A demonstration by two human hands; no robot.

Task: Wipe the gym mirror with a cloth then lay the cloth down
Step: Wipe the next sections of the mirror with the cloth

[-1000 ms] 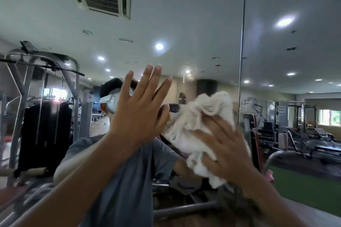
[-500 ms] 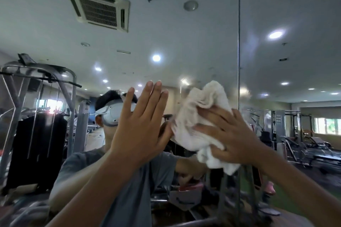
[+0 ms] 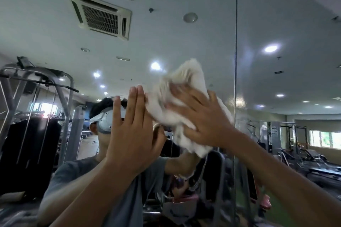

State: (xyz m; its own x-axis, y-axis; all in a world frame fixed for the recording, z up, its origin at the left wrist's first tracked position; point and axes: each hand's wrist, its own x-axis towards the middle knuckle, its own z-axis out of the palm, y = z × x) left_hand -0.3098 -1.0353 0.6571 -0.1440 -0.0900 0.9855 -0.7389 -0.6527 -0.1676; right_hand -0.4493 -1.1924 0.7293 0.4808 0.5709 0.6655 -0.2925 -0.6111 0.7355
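The gym mirror [image 3: 166, 38] fills the whole view and reflects the ceiling, the gym and a person in a grey shirt with a headset. My right hand [image 3: 201, 121] presses a crumpled white cloth [image 3: 177, 101] flat against the glass with spread fingers; the cloth is motion-blurred. My left hand [image 3: 132, 127] is held up flat beside it, fingers straight and together, holding nothing. Whether its palm touches the glass I cannot tell.
A vertical seam [image 3: 235, 60] between two mirror panels runs just right of the cloth. Reflected in the glass are a cable machine [image 3: 36, 116] at the left and weight benches [image 3: 304, 156] at the right.
My right hand has slid the cloth up and to the left across the glass. The view has tilted upward. My left hand stays raised and its fingers have drawn together.
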